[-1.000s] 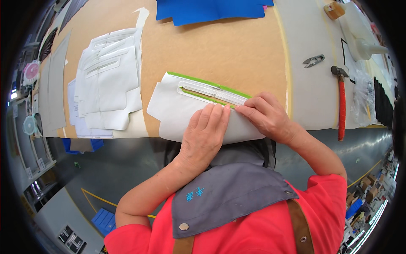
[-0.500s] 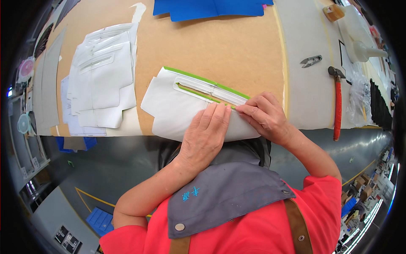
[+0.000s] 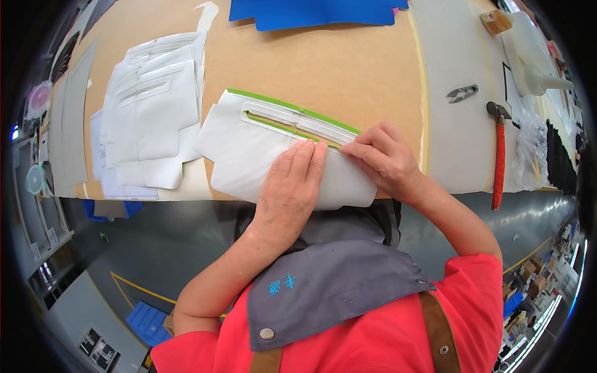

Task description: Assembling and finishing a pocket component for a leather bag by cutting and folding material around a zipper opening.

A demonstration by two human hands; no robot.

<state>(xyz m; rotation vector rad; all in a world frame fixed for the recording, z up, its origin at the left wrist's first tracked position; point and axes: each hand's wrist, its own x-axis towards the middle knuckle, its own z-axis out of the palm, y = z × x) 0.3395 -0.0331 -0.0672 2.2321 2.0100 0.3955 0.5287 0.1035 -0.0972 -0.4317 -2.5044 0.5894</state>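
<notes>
A white panel (image 3: pixel 245 165) of soft sheet material lies at the near edge of the table, overhanging it slightly. Green shows along its far edge and around the long narrow slot (image 3: pixel 292 129) cut through it. My left hand (image 3: pixel 287 193) rests flat on the panel, fingers stretched out and fingertips at the slot's near edge. At the slot's right end, my right hand (image 3: pixel 387 163) pinches the green-lined edge between thumb and fingers. The exact bit under those fingertips is hidden.
Left of the panel is a stack of similar white panels (image 3: pixel 155 127). A blue sheet (image 3: pixel 317 15) lies at the far side. To the right are thread snips (image 3: pixel 462 93), a red-handled hammer (image 3: pixel 499 155), an amber-coloured container (image 3: pixel 495 22) and a clear plastic bag (image 3: pixel 528 149).
The white panel has slid left and a little away from me, its left corner now reaching the stack. Both hands have shifted left with it, the right one still pinching at the slot's end.
</notes>
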